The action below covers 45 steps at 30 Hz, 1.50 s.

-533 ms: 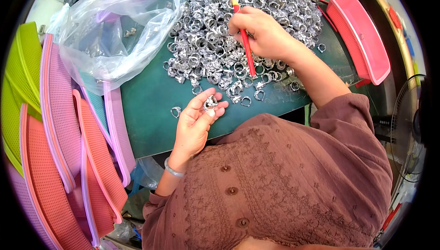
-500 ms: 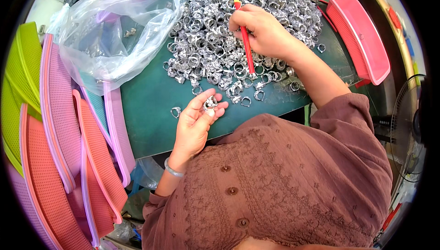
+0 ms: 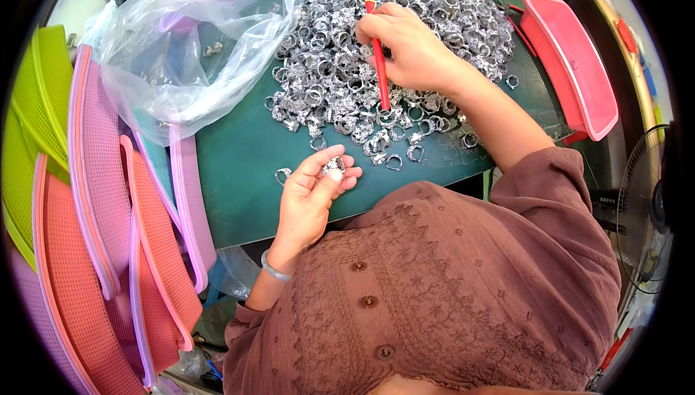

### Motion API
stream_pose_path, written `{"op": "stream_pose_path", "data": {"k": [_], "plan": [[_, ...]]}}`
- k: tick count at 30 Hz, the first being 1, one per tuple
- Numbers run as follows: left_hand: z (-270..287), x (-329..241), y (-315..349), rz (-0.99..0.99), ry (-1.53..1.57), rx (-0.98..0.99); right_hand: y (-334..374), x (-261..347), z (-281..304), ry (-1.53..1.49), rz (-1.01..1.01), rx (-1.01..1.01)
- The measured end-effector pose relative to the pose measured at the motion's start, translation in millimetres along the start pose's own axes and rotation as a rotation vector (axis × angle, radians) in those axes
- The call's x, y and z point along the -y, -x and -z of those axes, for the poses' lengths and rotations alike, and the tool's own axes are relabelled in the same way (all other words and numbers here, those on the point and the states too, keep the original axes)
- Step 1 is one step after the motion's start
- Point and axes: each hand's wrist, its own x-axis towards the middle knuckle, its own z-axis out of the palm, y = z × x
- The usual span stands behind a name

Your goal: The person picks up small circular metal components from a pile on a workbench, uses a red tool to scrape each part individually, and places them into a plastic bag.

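Observation:
My left hand [image 3: 310, 196] pinches a silver-coloured ring [image 3: 334, 169] with a chunky, ornate top, held up between thumb and fingers just above the table. My right hand [image 3: 409, 46] grips a slim red pen-shaped tool [image 3: 381, 76] with a yellow part near its upper end. The lower end of the tool points down over the near side of a large heap of similar rings [image 3: 329, 80]. It is apart from the ring in my left hand. One loose ring [image 3: 283, 175] lies beside my left hand, and several more lie along the heap's near edge.
A green table [image 3: 239, 203] carries the heap. At the left sit an open clear plastic bag [image 3: 250, 69] and several stacked perforated baskets [image 3: 98, 170] in green, purple and coral. A pink basket [image 3: 572, 69] stands at the right, near a fan [image 3: 641, 207].
My right hand has shifted slightly left with the red tool, which stands a little higher. My left hand still pinches the ring, its fingers slightly moved. The whole view has shifted a little.

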Motion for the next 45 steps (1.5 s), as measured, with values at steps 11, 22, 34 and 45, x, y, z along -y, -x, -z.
{"op": "stream_pose_path", "data": {"k": [11, 22, 34, 45], "plan": [[-3.4, -3.0, 3.6, 0.004, -0.042, -0.049, -12.7, 13.7, -21.5, 0.107, 0.172, -0.003], [9.2, -1.6, 12.8, -0.09, -0.085, -0.052, -33.9, 24.3, -43.6, 0.103, 0.12, -0.008], [20.3, -2.2, 25.7, -0.132, -0.11, -0.113, -51.5, 20.8, -45.8, 0.021, 0.011, 0.102], [23.7, -1.5, 28.3, -0.208, -0.109, -0.125, -54.8, 17.7, -38.3, 0.154, 0.041, 0.107]]}}
